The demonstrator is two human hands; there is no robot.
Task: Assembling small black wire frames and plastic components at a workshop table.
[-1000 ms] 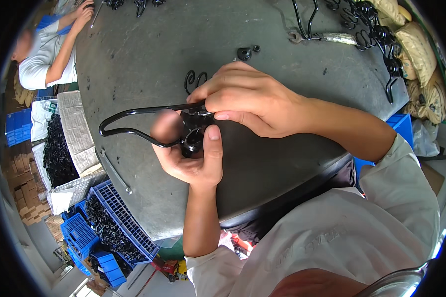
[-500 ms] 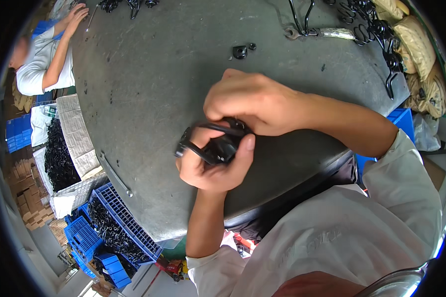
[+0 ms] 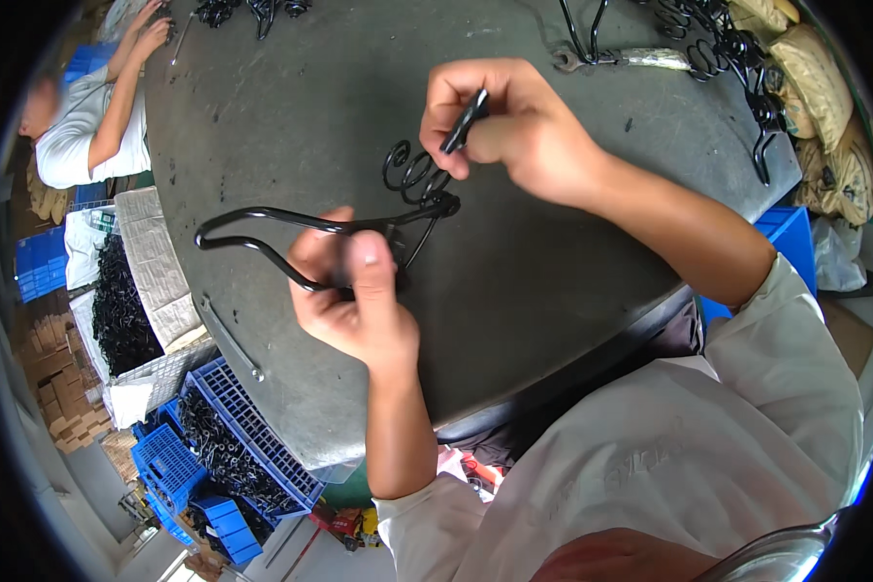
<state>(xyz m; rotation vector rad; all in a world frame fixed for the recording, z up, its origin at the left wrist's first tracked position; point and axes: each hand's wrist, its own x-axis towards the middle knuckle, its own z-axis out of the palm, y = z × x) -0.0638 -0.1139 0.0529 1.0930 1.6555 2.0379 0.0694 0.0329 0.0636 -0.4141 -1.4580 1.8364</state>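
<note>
"What's nearest?"

"The left hand [image 3: 359, 320], just below nine o'clock from mid-view. Its fingers curl and its thumb presses down, gripping a glossy black bent-wire handle [image 3: 262, 211] whose loop points toward ten o'clock."

"And the black wire coil spring [image 3: 416, 175] at twelve?"

"It seems joined to the handle's far end, though blur and fingers make that hard to confirm."

"The other hand?"

"The right hand [image 3: 529, 136], at one o'clock, is nearly closed, pinching a small flat black piece [image 3: 466, 120] between thumb and fingers, above the dark grey worktable [image 3: 553, 281]."

"Further out?"

"A slim silvery metal wrench [image 3: 231, 339] lies near the table's edge, below nine; a blue plastic lattice crate [image 3: 252, 427] of dark parts sits beyond it at eight. Between one and two lies a spanner with a pale wrapped handle [image 3: 655, 59]. Farthest, at ten, a co-worker in a pale shirt [image 3: 73, 141] reaches over the table."
</note>
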